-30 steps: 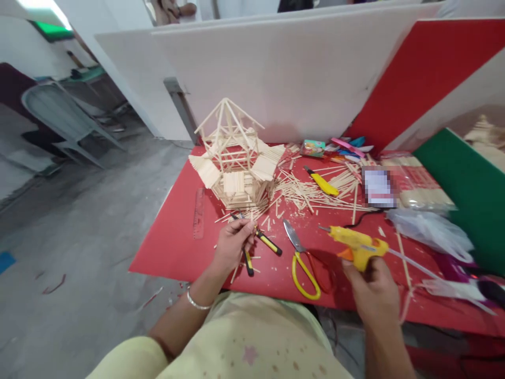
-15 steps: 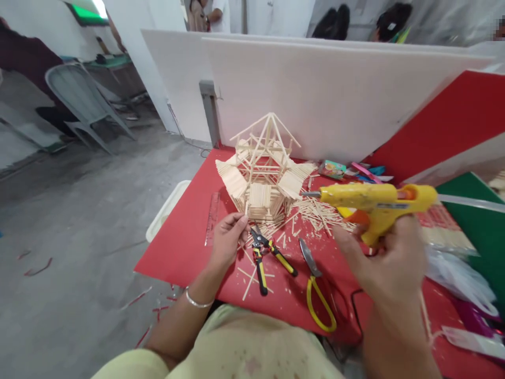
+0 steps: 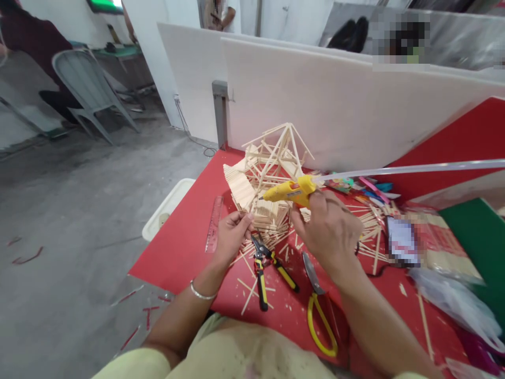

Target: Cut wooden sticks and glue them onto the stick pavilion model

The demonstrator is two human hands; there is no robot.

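Observation:
My left hand pinches a thin wooden stick upright at the front left of a house-like model built of such sticks. In my right hand is a yellow glue gun, its nozzle pointing left close to the stick's upper part; whether they touch I cannot tell. A long clear glue stick runs out of the gun's back. Below my left hand lie cutters with black and yellow handles, spread apart. Yellow-handled scissors lie to their right. The gun hides part of the model.
Loose sticks are strewn over the red table. A ruler lies at left, a phone and plastic bag at right. White boards stand behind. A person sits by a chair at far left.
My right hand has brought the glue gun left and inward, from the right of the model to just in front of it, near the stick. My left hand keeps its pinch.

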